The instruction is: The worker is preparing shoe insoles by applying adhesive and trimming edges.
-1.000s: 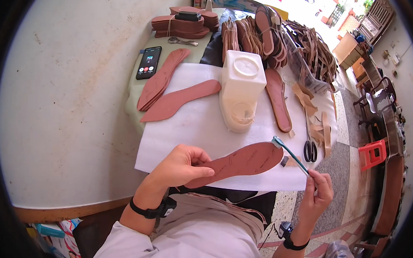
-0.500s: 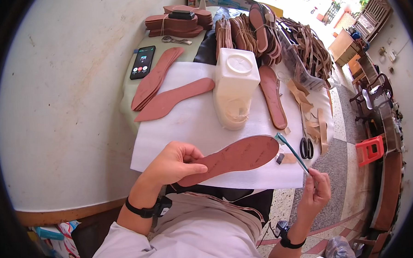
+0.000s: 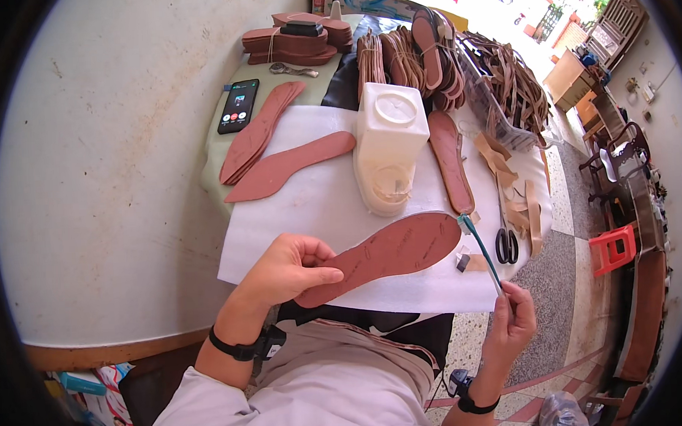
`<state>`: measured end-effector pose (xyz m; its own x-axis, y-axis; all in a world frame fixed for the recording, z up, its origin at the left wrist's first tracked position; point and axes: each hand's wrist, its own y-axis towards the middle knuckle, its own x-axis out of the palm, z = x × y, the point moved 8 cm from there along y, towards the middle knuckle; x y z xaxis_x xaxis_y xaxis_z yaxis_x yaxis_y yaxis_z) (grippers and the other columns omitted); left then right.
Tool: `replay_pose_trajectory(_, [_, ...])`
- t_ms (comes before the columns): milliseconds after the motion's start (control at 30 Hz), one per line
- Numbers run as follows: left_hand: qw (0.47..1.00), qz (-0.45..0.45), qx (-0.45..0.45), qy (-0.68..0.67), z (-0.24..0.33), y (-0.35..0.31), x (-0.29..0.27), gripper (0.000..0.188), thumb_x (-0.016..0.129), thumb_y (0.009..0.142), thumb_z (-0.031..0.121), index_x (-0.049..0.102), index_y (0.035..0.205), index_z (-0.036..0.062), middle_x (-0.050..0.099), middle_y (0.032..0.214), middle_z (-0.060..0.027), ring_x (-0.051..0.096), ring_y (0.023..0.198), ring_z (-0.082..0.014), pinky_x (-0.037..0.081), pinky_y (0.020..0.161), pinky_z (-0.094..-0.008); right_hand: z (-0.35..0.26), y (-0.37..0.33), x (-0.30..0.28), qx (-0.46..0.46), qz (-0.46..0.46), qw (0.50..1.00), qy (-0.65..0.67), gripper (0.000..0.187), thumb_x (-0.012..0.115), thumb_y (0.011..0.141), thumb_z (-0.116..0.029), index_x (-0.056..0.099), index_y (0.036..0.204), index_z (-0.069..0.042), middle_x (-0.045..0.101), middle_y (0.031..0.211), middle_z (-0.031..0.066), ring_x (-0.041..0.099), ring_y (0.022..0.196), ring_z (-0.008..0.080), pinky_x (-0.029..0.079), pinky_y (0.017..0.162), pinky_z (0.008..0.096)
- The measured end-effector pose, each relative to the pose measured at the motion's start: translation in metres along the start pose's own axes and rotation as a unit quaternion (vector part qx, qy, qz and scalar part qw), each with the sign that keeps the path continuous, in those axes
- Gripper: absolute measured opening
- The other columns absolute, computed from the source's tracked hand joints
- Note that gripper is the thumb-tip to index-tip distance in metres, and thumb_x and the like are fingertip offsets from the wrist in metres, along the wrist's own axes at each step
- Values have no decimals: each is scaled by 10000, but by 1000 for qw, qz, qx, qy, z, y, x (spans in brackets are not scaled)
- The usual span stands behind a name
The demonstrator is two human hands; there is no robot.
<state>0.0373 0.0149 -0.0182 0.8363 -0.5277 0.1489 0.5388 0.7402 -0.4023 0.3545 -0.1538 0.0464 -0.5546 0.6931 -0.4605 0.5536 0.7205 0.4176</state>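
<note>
A reddish-brown shoe insole (image 3: 400,248) is pinched at its narrow end between the thumb and fingers of my left hand (image 3: 292,270). It is held over the near part of the white sheet (image 3: 303,222), its wide end pointing right. My right hand (image 3: 514,312) is closed on the handle of a green toothbrush (image 3: 483,249). The brush's head touches the rim of the insole's wide end. Beyond the insole stands a whitish plastic container (image 3: 390,142) with a yellowish, glue-like crust around its lower opening.
Loose insoles (image 3: 258,137) lie at the left beside a phone (image 3: 238,107). Tied insole bundles (image 3: 399,54) and a clear bin (image 3: 516,133) of brown strips stand at the back. Black-handled scissors (image 3: 507,244) and tan scraps (image 3: 535,212) are at the right. A red stool (image 3: 612,250) stands on the floor.
My right hand has moved slightly left and down, and the toothbrush is now steeper. The insole's wide end has risen a little, while my left hand keeps its hold.
</note>
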Motion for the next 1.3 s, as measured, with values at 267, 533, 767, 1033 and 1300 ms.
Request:
replay_pose_trajectory(267, [998,28,42,-27,7,-14,1,177,786,865,10,701,1010,-44,740,892,-65,676,752,-71,549,642,-227,12,-17,17,83,-32,986,142,189,617,974,-7,635,1158,32,588,926,12,508,789,61,410,704,199])
replay_pose_trajectory(533, [996,27,51,-70,0,-12,15,155,775,877,4,696,1004,-38,740,879,-68,673,736,-64,540,612,-219,23,-30,31,142,-20,955,260,207,652,954,21,629,1159,44,599,946,17,523,823,55,422,751,188])
replay_pose_trajectory(767, [992,6,34,-121,-8,-12,22,161,766,891,22,692,1022,-33,740,885,-72,673,725,-67,533,593,-217,22,-37,35,107,-9,963,247,234,673,940,32,625,1169,21,607,910,17,494,736,41,385,634,175])
replay_pose_trajectory(1033, [989,-11,8,-148,-12,-11,33,174,761,895,23,690,1042,-38,744,915,-77,686,750,-81,547,625,-224,17,-44,40,108,-1,957,269,272,703,924,33,623,1183,14,621,904,21,512,697,44,403,592,176])
replay_pose_trajectory(1300, [979,-39,22,-199,-17,-6,36,166,753,896,12,685,1037,-43,743,923,-93,693,761,-94,559,642,-232,17,-42,42,118,7,941,318,270,704,917,36,620,1172,13,631,879,48,512,627,52,407,527,175])
